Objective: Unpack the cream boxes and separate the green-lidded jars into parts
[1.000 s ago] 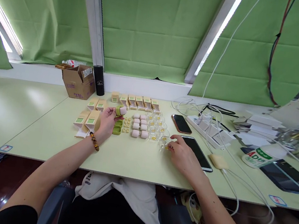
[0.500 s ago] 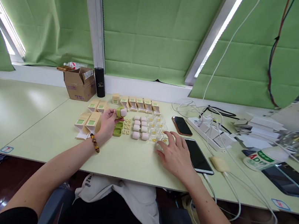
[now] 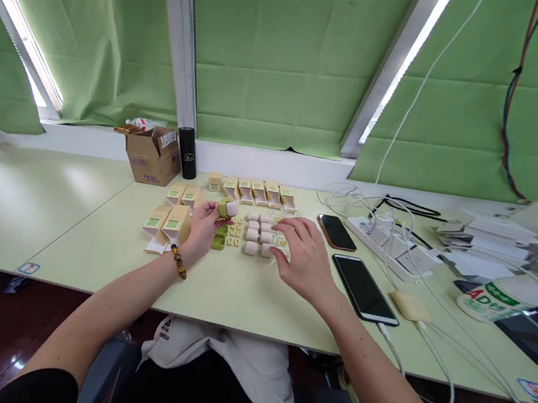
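My left hand [image 3: 206, 222] is closed around a small green container with a pale pink-white block [image 3: 231, 208] in its end, held above the table. Below it are green trays [image 3: 218, 242] and small yellow pieces [image 3: 235, 232] in columns. Several pale pink blocks [image 3: 250, 248] stand in two columns to the right. My right hand [image 3: 304, 255] reaches over the clear pieces with yellow marks [image 3: 283, 244], thumb and fingers apart, fingertips near the right column of pink blocks. I see nothing held in it. It hides most of the clear pieces.
Open cream cartons [image 3: 177, 223] stand left of my left hand, others [image 3: 259, 193] in a back row. A cardboard box [image 3: 156, 161] and black cylinder [image 3: 187, 152] are at the back left. Phones [image 3: 364, 288], a power strip [image 3: 393, 249], cables and a white bottle [image 3: 502, 298] occupy the right.
My right hand has moved left from the clear pieces toward the pink blocks, its fingers still apart. My left hand keeps hold of the green container. The whole view has shifted slightly.
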### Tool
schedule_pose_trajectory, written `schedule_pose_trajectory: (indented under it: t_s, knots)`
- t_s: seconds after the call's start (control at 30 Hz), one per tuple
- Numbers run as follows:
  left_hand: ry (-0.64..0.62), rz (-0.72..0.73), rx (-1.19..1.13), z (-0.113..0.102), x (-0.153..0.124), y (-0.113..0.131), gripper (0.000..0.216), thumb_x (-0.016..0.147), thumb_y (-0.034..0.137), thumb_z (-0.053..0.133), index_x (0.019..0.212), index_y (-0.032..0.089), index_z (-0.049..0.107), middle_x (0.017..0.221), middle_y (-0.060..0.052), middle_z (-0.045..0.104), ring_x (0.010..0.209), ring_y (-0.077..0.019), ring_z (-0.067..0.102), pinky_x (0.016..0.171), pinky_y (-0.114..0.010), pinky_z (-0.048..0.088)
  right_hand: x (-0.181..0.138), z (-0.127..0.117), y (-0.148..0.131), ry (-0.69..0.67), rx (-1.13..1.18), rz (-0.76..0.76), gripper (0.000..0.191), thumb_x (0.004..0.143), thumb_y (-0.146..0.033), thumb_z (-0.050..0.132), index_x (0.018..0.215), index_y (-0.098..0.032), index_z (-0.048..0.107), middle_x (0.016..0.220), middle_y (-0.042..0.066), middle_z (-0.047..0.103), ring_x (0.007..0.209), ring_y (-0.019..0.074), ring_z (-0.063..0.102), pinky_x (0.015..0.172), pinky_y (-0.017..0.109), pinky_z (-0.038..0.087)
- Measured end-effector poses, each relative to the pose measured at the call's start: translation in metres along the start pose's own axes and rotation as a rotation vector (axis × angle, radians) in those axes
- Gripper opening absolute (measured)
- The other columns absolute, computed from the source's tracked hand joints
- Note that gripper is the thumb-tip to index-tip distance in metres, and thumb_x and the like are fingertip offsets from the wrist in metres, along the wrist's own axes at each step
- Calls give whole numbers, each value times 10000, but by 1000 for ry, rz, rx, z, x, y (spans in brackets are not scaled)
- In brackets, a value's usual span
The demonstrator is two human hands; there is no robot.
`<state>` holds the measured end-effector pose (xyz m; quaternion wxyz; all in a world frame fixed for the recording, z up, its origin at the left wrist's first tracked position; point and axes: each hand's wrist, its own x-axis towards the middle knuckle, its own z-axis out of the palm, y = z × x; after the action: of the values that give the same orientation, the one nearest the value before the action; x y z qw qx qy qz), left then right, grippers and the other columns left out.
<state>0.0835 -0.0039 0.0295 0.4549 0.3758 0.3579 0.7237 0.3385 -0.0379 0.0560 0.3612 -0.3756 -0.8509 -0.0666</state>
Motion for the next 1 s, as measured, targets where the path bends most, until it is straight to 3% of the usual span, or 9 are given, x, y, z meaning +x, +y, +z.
schedule_pose_trajectory:
  t_s: [0.17, 0.27, 0.37, 0.57, 0.8, 0.93, 1.0]
  knots:
    - [-26, -16, 10, 2, -3, 3, 287, 839, 355, 823, 888, 193, 592, 862, -26, 716, 709, -129, 691, 629, -261, 575, 44, 50, -12, 70, 398, 98, 526, 857, -196, 685, 1365, -259, 563, 1327, 104, 663, 1259, 336, 571, 1061, 536, 501]
    - [-44, -35, 12, 3, -5, 5, 320, 782, 370, 846, 860, 180, 602, 805, -14, 692, 637, -119, 655, 588, -254, 548, 52, 81, -18, 90, 582, 132, 621, 834, -236, 731, 1415, -269, 514, 1374, 102, 643, 1265, 316, 577, 1038, 511, 509]
    - [-65, -67, 58, 4, -9, 6, 342, 740, 392, 857, 841, 159, 628, 743, -7, 665, 568, -105, 607, 527, -229, 485, 50, 99, -23, 148, 719, 178, 583, 835, -265, 741, 1380, -271, 531, 1368, 97, 652, 1220, 296, 602, 976, 474, 520]
    - [-137, -126, 84, 8, -15, 4, 375, 693, 413, 879, 790, 143, 637, 715, 0, 625, 548, -71, 549, 524, -205, 455, 40, 99, -28, 222, 879, 210, 408, 854, -263, 741, 1245, -282, 623, 1283, 71, 696, 1169, 273, 637, 984, 460, 515]
    - [-266, -154, 155, 10, -19, 4, 397, 695, 454, 882, 767, 143, 645, 742, -4, 615, 583, -76, 533, 537, -213, 459, 37, 99, -27, 245, 1076, 248, 438, 827, -307, 816, 1221, -285, 624, 1278, 78, 702, 1127, 263, 678, 989, 455, 558]
    - [-336, -100, 324, 8, -16, -1, 381, 751, 475, 834, 734, 138, 657, 659, 11, 572, 553, -73, 476, 539, -215, 398, 36, 101, -25, 281, 1149, 277, 460, 796, -360, 857, 1188, -262, 636, 1205, 91, 713, 1105, 264, 690, 1022, 466, 559]
    - [-347, -14, 437, 5, -13, -4, 342, 772, 450, 814, 749, 141, 671, 675, -2, 607, 605, -100, 526, 586, -228, 423, 36, 100, -24, 296, 1170, 298, 475, 781, -374, 870, 1182, -255, 644, 1181, 92, 711, 1093, 261, 690, 1023, 466, 563]
